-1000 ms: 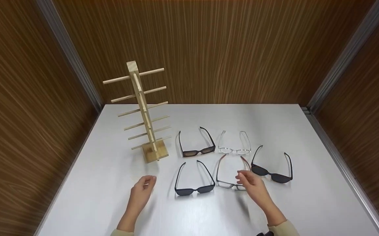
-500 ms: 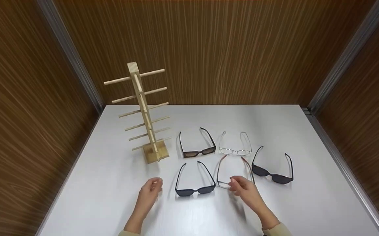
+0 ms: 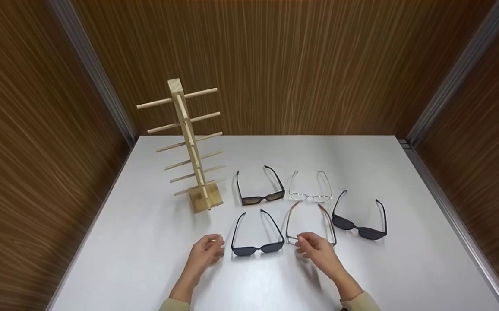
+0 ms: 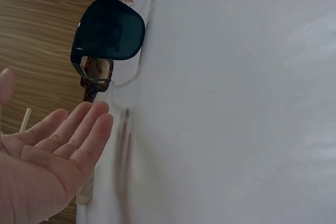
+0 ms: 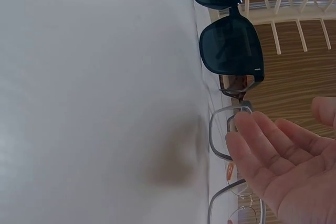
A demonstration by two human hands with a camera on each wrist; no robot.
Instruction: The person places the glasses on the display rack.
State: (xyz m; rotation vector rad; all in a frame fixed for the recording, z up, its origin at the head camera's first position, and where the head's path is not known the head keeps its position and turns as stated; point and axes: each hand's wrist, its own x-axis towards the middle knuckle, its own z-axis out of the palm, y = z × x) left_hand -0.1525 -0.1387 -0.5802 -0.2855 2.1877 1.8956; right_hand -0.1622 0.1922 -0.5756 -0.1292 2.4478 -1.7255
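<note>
My left hand [image 3: 205,254] hovers just left of the front black sunglasses [image 3: 244,251], apart from them and holding nothing. In the left wrist view its fingers [image 4: 84,142] are extended, near the dark lens [image 4: 109,30]. My right hand [image 3: 320,254] hangs to the right of these sunglasses, in front of the eyeglasses with reddish temple tips [image 3: 287,222], and partly covers their lenses. The right wrist view shows its fingers [image 5: 268,148] nearly straight, with no object in them. Both pairs rest lenses toward me, temples unfolded.
A wooden eyewear stand [image 3: 193,151] with several pegs rises at the left. Behind the front row lie brown-lensed sunglasses [image 3: 254,201] and clear round eyeglasses [image 3: 299,197]. Another pair of black sunglasses [image 3: 370,233] lies at the right. Wood-grain walls [image 3: 275,65] enclose the white table [image 3: 146,242].
My left hand has moved right, toward the front black sunglasses. The right hand has moved left and now stands closer to the same pair. The eyewear has stayed in place.
</note>
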